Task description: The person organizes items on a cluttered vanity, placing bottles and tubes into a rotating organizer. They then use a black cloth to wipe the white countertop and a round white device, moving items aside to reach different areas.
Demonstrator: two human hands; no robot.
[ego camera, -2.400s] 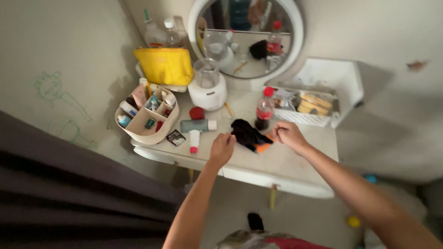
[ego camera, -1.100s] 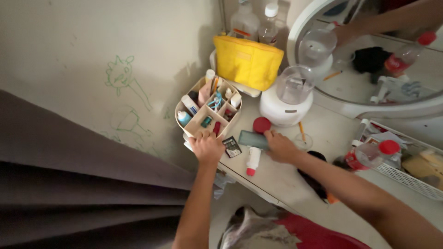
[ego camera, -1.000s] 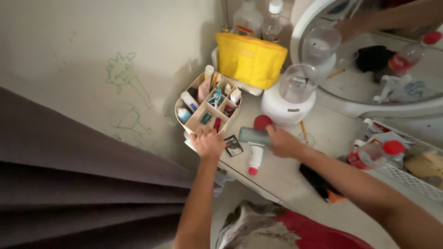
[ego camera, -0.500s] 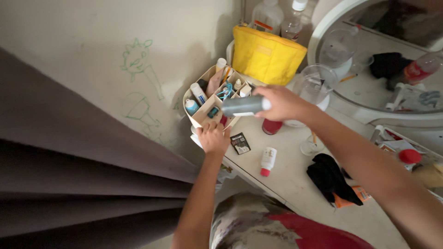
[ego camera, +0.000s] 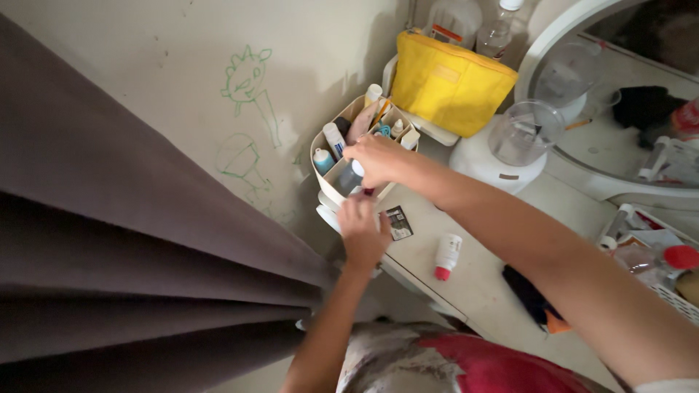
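Observation:
A beige desk organizer (ego camera: 326, 191) with several compartments stands at the table's left corner, filled with small tubes and bottles. My right hand (ego camera: 375, 158) is over it, gripping a grey-green tube with a white cap (ego camera: 351, 177) that points down into a front compartment. My left hand (ego camera: 362, 229) rests against the organizer's front rim, fingers curled on it. A small dark card-like packet (ego camera: 398, 222) lies on the table just right of my left hand. A white bottle with a red cap (ego camera: 445, 256) lies on its side farther right.
A yellow pouch (ego camera: 451, 82) sits behind the organizer, with clear bottles (ego camera: 499, 29) behind it. A white appliance with a clear jar (ego camera: 510, 148) stands before a round mirror (ego camera: 641, 116). Black cloth (ego camera: 531, 300) lies near the table's front edge. A dark curtain (ego camera: 109, 255) fills the left.
My right hand picked the grey-green tube up off the table, carried it left over the organizer and lowered it into a compartment. My left hand stayed on the organizer's front.

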